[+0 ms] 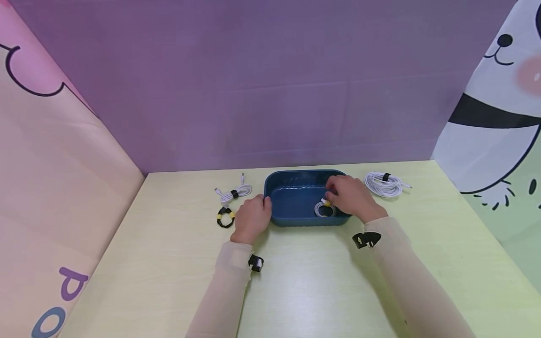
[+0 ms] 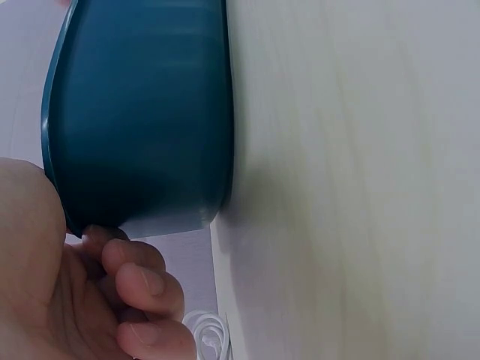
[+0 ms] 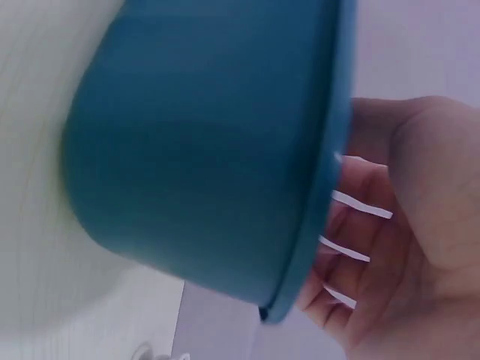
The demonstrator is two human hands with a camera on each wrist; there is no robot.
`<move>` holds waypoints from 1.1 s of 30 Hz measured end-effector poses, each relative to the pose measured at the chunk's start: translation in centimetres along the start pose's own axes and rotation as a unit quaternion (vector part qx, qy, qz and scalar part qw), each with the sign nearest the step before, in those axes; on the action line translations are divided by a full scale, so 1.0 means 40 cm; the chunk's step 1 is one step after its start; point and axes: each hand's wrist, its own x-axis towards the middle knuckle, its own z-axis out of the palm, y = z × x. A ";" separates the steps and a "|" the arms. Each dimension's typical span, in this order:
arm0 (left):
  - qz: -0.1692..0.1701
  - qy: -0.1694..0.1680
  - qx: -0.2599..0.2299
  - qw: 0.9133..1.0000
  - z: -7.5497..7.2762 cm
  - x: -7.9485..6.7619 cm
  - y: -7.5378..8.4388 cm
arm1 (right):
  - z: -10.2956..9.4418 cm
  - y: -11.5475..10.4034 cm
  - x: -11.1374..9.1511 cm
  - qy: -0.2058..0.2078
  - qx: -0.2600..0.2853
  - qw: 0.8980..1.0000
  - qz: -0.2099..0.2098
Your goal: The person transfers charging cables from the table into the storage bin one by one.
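Observation:
A blue plastic bin [image 1: 297,221] stands at the back middle of the table. My left hand [image 1: 253,218] grips its left end at the rim, with curled fingers [image 2: 154,281] against the outer wall in the left wrist view. Over the bin's right end reaches my right hand [image 1: 351,196], its fingers inside the rim and slightly spread in the right wrist view. Just below those fingertips, a coiled white cable [image 1: 319,211] with a yellow tie lies in the bin. The bin wall [image 3: 202,150] hides the fingertips in the right wrist view.
Left of the bin lie a white cable [image 1: 243,191] with a black tie and a small black coiled cable [image 1: 220,220] with yellow bands. A larger white cable coil [image 1: 384,188] lies to the right. A purple backdrop [image 1: 270,94] rises behind the table.

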 end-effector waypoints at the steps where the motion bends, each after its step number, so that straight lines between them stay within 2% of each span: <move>1: 0.000 0.001 0.001 1.000 0.000 0.000 0.001 | -0.005 0.003 -0.005 0.009 0.012 1.000 0.004; 7: -0.001 0.001 0.002 1.000 0.001 0.000 0.006 | -0.032 0.031 -0.033 0.069 0.080 0.994 0.034; 15: -0.011 -0.003 0.008 1.000 -0.001 -0.005 0.006 | -0.048 0.080 -0.059 0.131 0.124 0.981 0.068; 24: -0.016 0.004 0.007 1.000 -0.001 -0.007 0.007 | -0.040 0.129 -0.078 0.182 0.153 0.968 0.083; 30: 0.004 -0.007 -0.002 1.000 0.016 -0.005 0.021 | -0.044 0.167 -0.106 0.208 0.154 0.961 0.101; 33: 0.002 -0.003 -0.002 1.000 0.017 -0.007 0.024 | -0.041 0.180 -0.106 0.215 0.156 0.959 0.101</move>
